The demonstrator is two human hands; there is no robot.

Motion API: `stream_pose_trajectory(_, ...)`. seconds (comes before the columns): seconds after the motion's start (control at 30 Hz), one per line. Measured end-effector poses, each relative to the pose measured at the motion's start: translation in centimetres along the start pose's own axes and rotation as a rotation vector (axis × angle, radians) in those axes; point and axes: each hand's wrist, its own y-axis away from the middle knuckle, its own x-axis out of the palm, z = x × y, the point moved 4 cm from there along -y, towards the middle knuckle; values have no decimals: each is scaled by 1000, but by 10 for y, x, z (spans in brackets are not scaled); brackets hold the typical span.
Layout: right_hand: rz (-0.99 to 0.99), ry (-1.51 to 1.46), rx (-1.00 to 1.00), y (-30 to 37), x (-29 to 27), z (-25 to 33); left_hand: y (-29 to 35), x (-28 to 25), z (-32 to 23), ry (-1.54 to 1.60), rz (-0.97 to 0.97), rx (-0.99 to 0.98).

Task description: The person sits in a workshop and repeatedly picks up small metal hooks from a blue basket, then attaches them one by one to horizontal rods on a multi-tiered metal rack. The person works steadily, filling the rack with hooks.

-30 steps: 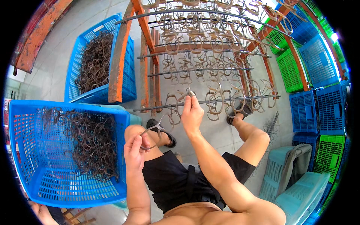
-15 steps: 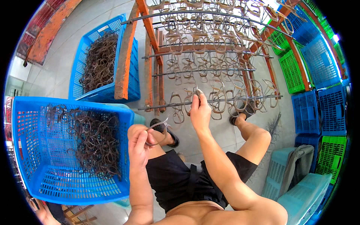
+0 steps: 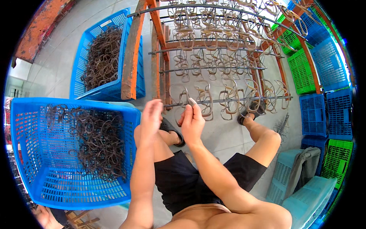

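Bent, looped grey-brown pieces (image 3: 204,103) hang along the lowest dark rod (image 3: 236,100) of a rack in front of me. At this rod's left end my right hand (image 3: 191,124) is closed, thumb and fingers pinched on one looped piece (image 3: 185,91) that hangs around the rod. A pale tip shows at its index finger. My left hand (image 3: 151,116) is raised just left of the rod's end, beside the blue basket; motion smears its fingers, and I see nothing clearly in them. Inside that blue basket (image 3: 30,152), a tangled heap of dark curved pieces (image 3: 101,143) lies towards the right side.
The rack's orange uprights (image 3: 131,65) carry more rods hung with looped pieces. Behind the near basket stands a second blue basket (image 3: 78,72), full of brown pieces. Stacked blue crates (image 3: 339,114) and green crates (image 3: 337,156) line the right. My knees flank the lowest rod.
My right hand has moved left along the lowest rod. My left hand has risen, and the looped piece it held no longer shows in it. The view has shifted slightly.
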Motion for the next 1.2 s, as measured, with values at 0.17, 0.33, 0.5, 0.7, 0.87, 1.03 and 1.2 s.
stream_pose_trajectory(0.17, -148, 166, -15, -6, 13, -15, -10, 13, 19, -193, 50, 185)
stream_pose_trajectory(0.33, -157, 170, 5, -13, 13, -26, -10, 15, 21, -135, 1, 145)
stream_pose_trajectory(0.5, -107, 1, 113, -13, 17, -19, -11, 12, 25, -69, 37, 150)
stream_pose_trajectory(0.7, -39, 18, 51, -9, 31, -24, -13, 6, 32, 161, 111, -44)
stream_pose_trajectory(0.87, 3, 156, -51, -2, 44, -12, -14, 3, 40, 404, 140, -222)
stream_pose_trajectory(1.03, 0, 366, -187, -8, 40, -4, -14, 8, 41, 389, 92, -253)
stream_pose_trajectory(1.2, -13, 355, -194, -7, 38, -1, -16, 8, 47, 420, 78, -242)
